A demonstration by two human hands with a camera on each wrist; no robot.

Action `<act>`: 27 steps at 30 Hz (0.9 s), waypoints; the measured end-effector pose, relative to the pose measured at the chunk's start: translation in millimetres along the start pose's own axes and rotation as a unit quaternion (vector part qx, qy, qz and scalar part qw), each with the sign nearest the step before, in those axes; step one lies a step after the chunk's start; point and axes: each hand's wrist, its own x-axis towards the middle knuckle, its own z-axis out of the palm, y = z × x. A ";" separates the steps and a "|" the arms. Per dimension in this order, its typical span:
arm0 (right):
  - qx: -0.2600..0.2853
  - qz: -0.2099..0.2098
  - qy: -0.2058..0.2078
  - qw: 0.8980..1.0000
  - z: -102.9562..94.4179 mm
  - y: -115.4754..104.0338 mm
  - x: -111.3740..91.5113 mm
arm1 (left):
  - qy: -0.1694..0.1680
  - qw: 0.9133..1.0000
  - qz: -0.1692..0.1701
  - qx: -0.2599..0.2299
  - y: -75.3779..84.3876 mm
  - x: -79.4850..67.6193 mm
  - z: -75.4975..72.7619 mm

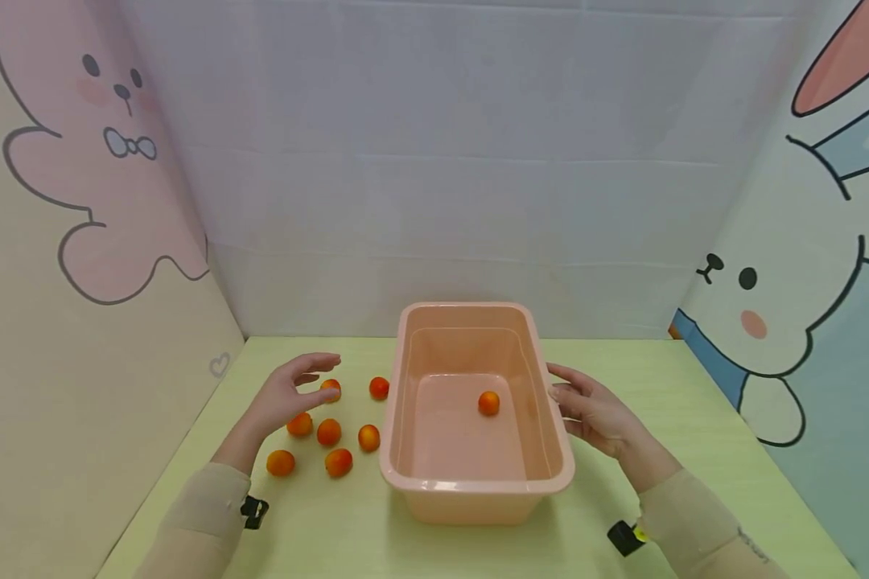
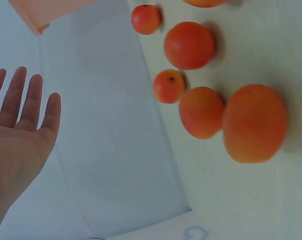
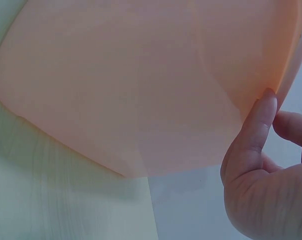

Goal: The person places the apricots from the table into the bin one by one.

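Note:
A pale pink plastic basin (image 1: 478,486) stands on the table with one small orange-red round fruit (image 1: 488,403) on its floor. Its right rim lies between the thumb and fingers of my right hand (image 1: 590,412), which pinch it; the right wrist view shows the fingertips (image 3: 266,102) at the rim beside the outer wall. My left hand (image 1: 290,398) hovers over the loose fruits (image 1: 329,432) left of the basin, fingers spread and relaxed, holding nothing. Partly behind its thumb is one fruit (image 1: 330,386). In the left wrist view the palm (image 2: 16,155) is bare.
Several fruits are scattered on the pale green table (image 1: 319,531), the closest to the basin being a fruit (image 1: 368,437) by its left wall. A white sheet (image 1: 449,201) forms the back wall. Side panels carry a pink cartoon bear (image 1: 109,185) and a white rabbit (image 1: 804,289).

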 end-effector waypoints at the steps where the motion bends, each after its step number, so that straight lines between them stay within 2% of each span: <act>1: -0.001 -0.001 -0.001 1.000 -0.2 0.2 0.0 | -0.001 1.000 -0.002 -0.001 -4.2 -4.4 -1.2; 8: -0.002 0.000 0.003 1.000 -1.9 1.8 0.2 | -0.003 1.000 -0.002 0.005 -30.6 -35.3 -9.3; 14: -0.005 0.001 0.009 1.000 -1.0 2.1 0.3 | -0.021 1.000 0.004 0.002 -49.1 -56.2 -12.5; 20: -0.002 0.002 0.005 1.000 0.2 2.4 0.8 | -0.031 0.999 -0.003 0.008 -64.6 -71.3 -17.5; 27: -0.006 0.001 0.010 1.000 -0.9 2.2 0.5 | -0.061 0.998 -0.033 -0.001 -76.7 -82.1 -23.2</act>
